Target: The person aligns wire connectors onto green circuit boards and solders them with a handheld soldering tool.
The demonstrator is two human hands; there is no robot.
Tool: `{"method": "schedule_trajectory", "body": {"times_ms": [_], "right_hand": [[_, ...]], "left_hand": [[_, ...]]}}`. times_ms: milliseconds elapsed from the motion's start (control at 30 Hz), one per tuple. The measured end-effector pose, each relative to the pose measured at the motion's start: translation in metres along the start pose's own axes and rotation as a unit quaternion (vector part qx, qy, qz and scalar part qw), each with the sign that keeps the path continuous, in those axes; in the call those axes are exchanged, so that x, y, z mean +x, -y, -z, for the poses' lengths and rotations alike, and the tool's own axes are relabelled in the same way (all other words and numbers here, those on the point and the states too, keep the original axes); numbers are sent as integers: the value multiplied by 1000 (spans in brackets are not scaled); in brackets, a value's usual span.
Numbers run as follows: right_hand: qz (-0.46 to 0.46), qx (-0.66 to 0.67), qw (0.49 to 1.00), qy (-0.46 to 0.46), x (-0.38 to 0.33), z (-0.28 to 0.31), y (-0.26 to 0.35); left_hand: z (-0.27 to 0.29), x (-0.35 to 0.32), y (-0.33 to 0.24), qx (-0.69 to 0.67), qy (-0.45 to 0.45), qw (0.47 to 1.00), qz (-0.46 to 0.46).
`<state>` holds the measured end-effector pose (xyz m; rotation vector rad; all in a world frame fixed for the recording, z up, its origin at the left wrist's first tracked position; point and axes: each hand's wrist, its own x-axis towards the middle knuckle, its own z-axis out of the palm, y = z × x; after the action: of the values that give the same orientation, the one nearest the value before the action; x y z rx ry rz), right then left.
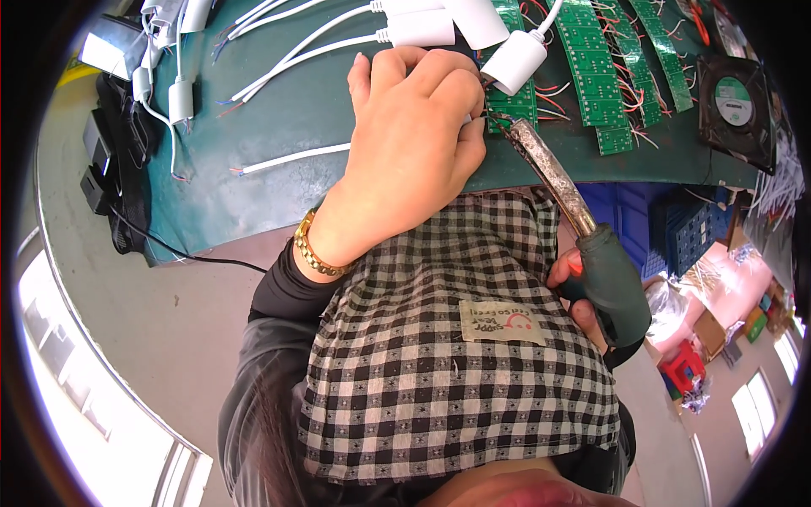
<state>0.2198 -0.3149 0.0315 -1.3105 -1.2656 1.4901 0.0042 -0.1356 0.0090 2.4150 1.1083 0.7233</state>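
My left hand (412, 139), with a gold watch band at the wrist, rests over the front part of the bench. Its thumb and fingers are pinched together at the right, but what they grip is hidden. A white cable (291, 158) with bare coloured wire ends runs under this hand. In my right hand (585, 317), fingers wrapped round the dark handle, is a soldering iron (551, 171). Its tip reaches up to my left fingertips, beside a green circuit board (524, 108). A white plastic housing (515, 62) lies just above the tip.
Strips of green circuit boards (589, 63) with red and white wires lie at the back right, near a black fan (733, 110). More white housings (416, 28) with cables lie behind my left hand. Blue crates (625, 221) stand below the bench edge, right.
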Motion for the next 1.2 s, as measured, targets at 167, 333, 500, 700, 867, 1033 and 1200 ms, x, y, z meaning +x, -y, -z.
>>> {"method": "schedule_trajectory", "body": {"times_ms": [167,333,500,700,867,1033,1200], "right_hand": [[3,-12,1000,-22,-1,-5,1],[-42,-164,986,-5,4,-4,10],[-243,-291,925,-16,-6,-1,-16],[-189,-52,980,-37,-10,4,-7],[42,148,975,-164,-1,-17,-6],[32,78,985,-149,-6,-16,2],[91,93,975,-180,-6,-21,-19]], "left_hand": [[-3,-1,0,0,-12,1000,-8],[-2,-3,1,5,-16,1000,-6],[-3,0,0,3,-13,1000,-11],[-2,-3,1,4,-20,1000,-7],[-3,-2,1,7,-19,1000,-13],[-1,-2,1,13,-18,1000,-14],[-2,-3,1,10,-18,1000,-13]]}}
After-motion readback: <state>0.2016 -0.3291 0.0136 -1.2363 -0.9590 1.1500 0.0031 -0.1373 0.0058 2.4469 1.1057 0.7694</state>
